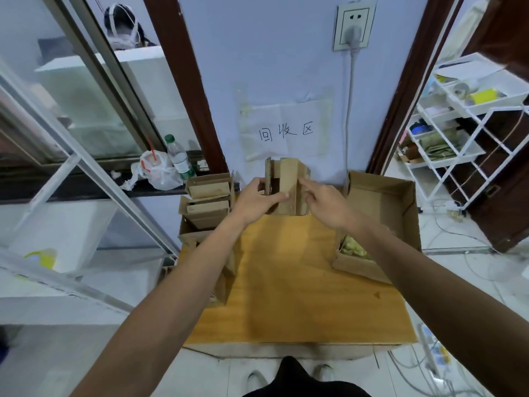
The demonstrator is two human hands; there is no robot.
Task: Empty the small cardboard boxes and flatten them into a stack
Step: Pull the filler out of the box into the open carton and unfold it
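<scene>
A small cardboard box (pixel 287 181) with open flaps stands upright at the far edge of the wooden table (pixel 286 287), against the wall. My left hand (pixel 257 200) grips its left side, thumb across the front panel. My right hand (pixel 326 206) holds its right side, index finger stretched along the flap. To the left, several small open cardboard boxes (pixel 207 200) sit stacked and side by side. On the right a large open cardboard carton (pixel 383 202) holds yellow-green items (pixel 355 247) near its front.
A paper sign (pixel 286 133) is taped to the wall behind the box, below a socket with a cable. A plastic bag and a bottle (pixel 179 159) sit on a ledge at left. White wire shelves (pixel 458 130) stand at right. Cables lie on the floor.
</scene>
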